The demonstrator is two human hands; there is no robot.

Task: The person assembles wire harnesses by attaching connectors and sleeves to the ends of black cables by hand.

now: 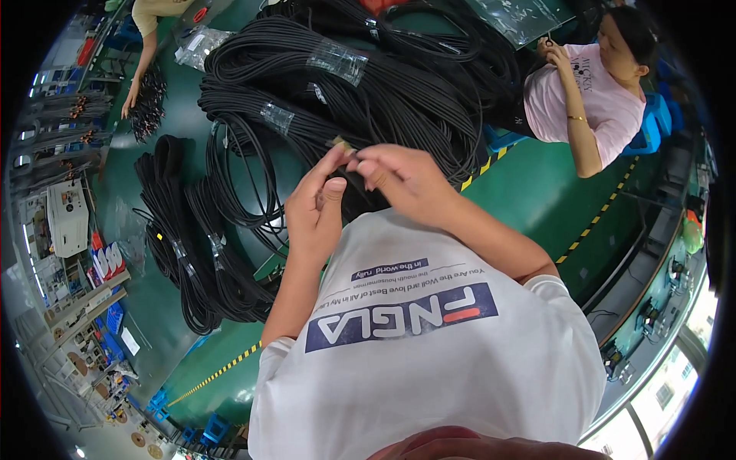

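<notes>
Piece (342, 143) at tip of left hand (313, 211)

Green floor (529, 207) with yellow-black striped tape (600, 211), bright windows (675, 376).

A small tan piece (341, 143), blurred and partly hidden, sticks out at the fingertips (336, 155), against the black cables (414, 100); its full shape cannot be told.

Bright light, edges strongly bent.
</notes>
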